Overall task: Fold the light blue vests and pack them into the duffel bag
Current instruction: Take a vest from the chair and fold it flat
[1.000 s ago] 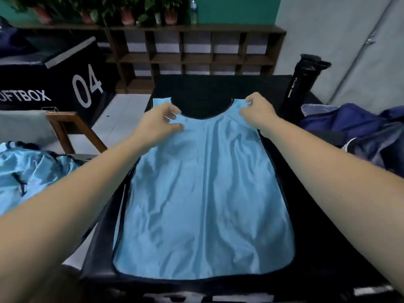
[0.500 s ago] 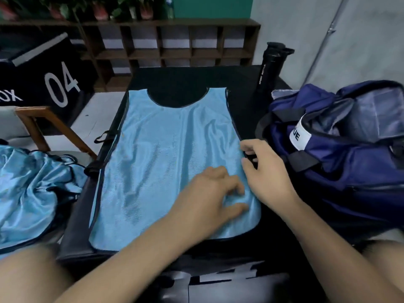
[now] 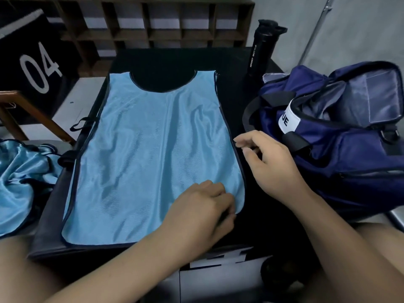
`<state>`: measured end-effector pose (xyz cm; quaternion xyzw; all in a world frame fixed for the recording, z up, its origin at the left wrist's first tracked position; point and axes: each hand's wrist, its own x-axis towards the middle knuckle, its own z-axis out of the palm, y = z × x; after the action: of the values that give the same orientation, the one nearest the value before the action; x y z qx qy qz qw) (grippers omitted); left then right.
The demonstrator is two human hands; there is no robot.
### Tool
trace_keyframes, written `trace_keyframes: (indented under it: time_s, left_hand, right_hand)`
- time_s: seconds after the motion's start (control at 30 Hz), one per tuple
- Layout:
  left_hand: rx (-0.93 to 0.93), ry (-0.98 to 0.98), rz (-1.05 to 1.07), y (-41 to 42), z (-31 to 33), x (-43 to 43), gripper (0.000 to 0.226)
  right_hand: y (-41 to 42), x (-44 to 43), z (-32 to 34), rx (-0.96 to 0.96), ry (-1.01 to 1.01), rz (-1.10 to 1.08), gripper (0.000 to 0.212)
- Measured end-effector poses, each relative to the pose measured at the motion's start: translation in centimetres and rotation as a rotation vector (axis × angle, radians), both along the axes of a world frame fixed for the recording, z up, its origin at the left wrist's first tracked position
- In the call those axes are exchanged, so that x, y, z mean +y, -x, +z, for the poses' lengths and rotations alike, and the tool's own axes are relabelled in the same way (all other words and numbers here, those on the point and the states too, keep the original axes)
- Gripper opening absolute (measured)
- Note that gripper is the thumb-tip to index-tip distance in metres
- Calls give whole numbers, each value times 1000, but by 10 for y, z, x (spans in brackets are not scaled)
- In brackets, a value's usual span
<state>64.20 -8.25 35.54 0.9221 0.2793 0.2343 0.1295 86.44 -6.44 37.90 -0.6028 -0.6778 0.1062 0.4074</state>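
Observation:
A light blue vest (image 3: 150, 154) with dark trim lies spread flat on the black table (image 3: 175, 60), neck hole at the far end. My left hand (image 3: 203, 206) sits on its near right corner, fingers curled and gripping the hem. At the middle of the vest's right edge, my right hand (image 3: 269, 165) pinches the dark side trim between thumb and forefinger. The navy duffel bag (image 3: 349, 154) stands on the table just right of that hand, its top open and the grey lining showing.
A crumpled pile of more light blue vests (image 3: 19, 171) lies at the left on a wooden chair (image 3: 32, 114). A black sport bottle (image 3: 261, 49) stands behind the bag. A wooden shelf (image 3: 153, 25) and a black box marked 04 (image 3: 32, 62) are beyond the table.
Both hands left the vest's shoulders and came down to its right side and near right corner. My view swung right, bringing the duffel bag fully into sight.

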Motion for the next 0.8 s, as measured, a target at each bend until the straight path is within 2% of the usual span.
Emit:
trace_keyframes:
  time_s: [0.1,0.2,0.33,0.47,0.57,0.67,0.8]
  left_hand:
    - [-119,165,39,7,11,2,8]
    - [-272,240,210,22,27,20,3]
    - [-348,250,417,47,37,46,21]
    - [-433,328,543,61,40,55,9]
    - [-423,311,555,63,39,55,10]
    - [-402,304,551,63,37,54,12]
    - [-456,294,545,63,39,53,12]
  right_hand:
    - [0,-7,-2,11,17,-7,31]
    - [-1,-17,-4,14,34,-10,28]
    - [2,-26,-1,6,70,20,17]
    - [11,-33,9,-93,137,205,16]
    - [19,-39,10,-267,178,318,19]
    - [17,-40,10,-407,214,316,22]
    - [4,-36,7,-484,202,201,25]
